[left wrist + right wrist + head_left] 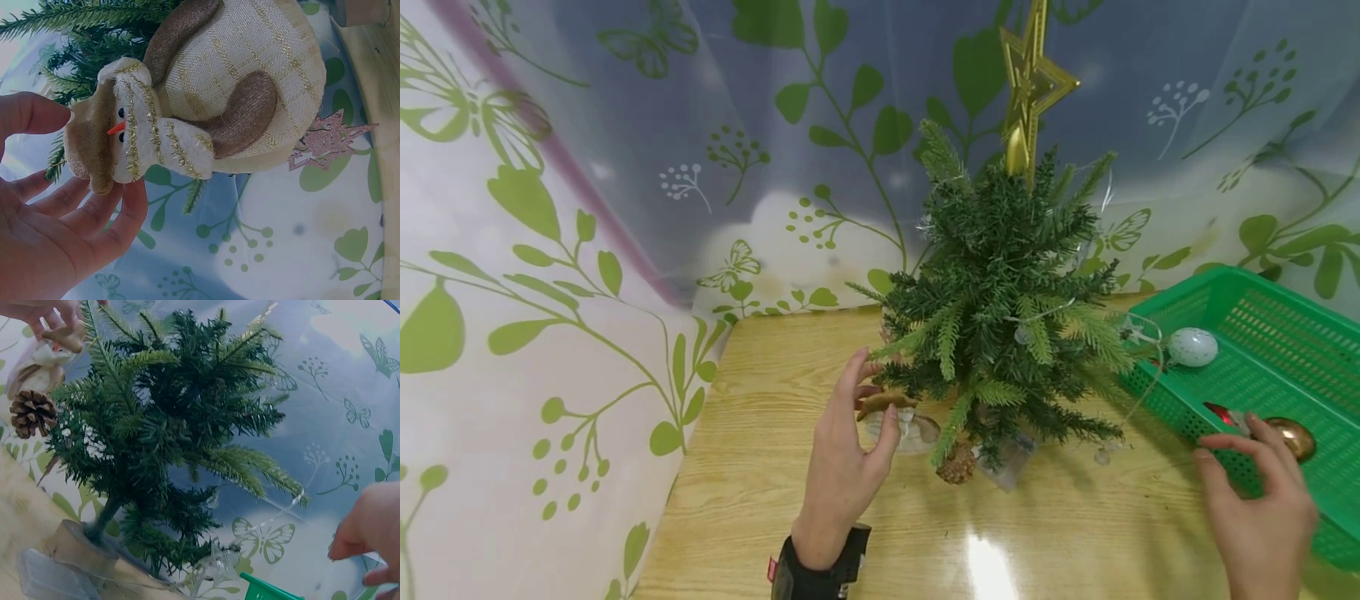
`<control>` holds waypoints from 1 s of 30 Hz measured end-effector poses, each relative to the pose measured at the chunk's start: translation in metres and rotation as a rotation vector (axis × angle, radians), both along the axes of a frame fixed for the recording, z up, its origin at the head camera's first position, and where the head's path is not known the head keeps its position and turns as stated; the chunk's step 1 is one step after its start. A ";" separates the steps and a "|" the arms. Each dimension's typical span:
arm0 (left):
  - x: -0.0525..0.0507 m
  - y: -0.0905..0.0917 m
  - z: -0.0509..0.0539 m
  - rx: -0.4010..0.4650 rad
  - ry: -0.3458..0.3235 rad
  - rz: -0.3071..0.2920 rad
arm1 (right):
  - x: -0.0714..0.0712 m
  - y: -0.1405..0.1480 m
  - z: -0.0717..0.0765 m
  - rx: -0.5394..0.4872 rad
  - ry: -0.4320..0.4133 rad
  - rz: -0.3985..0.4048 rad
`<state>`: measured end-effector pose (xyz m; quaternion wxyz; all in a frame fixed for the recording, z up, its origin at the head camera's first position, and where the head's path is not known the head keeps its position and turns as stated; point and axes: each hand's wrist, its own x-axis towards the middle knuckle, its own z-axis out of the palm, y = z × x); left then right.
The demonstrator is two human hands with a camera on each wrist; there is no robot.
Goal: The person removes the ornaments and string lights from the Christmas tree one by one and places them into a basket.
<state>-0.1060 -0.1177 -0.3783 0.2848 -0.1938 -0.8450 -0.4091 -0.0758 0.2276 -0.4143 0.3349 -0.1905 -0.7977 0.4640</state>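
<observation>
A snowman ornament (237, 81) with a tan hat, an orange nose and a plaid body is beside the small Christmas tree (1000, 283). My left hand (850, 450) grips its hat, thumb on one side and fingers on the other. The right hand (1262, 492) is over the near edge of the green basket (1247, 292), its fingers loosely bent with nothing seen between them. Just beyond those fingers a shiny gold ball (1292, 437) and a red-tipped item (1221, 414) lie in the basket. A pinecone (34, 414) hangs low on the tree.
The tree carries a gold star (1033, 83) on top and a clear light string with a star-shaped piece (215, 562). By its base lies a clear box (53, 575). A speckled white egg-shaped ornament (1192, 347) is in the basket. A pink glitter star (322, 140) shows behind the snowman.
</observation>
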 end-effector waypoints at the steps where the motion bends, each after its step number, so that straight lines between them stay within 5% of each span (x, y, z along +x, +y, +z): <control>1: 0.000 0.000 0.000 -0.001 -0.002 0.001 | 0.000 0.001 -0.001 -0.014 -0.059 -0.005; 8: 0.000 0.000 -0.002 0.010 -0.016 -0.007 | -0.003 0.001 -0.004 -0.066 -0.207 0.064; 14: 0.000 0.000 -0.002 0.015 -0.028 -0.014 | -0.005 -0.003 -0.007 -0.044 -0.196 0.086; 22: 0.000 0.000 0.000 -0.016 -0.016 -0.004 | -0.004 -0.001 -0.008 -0.089 -0.165 -0.004; 30: 0.000 -0.001 -0.001 -0.028 -0.018 -0.003 | -0.004 -0.006 -0.008 -0.066 -0.230 0.048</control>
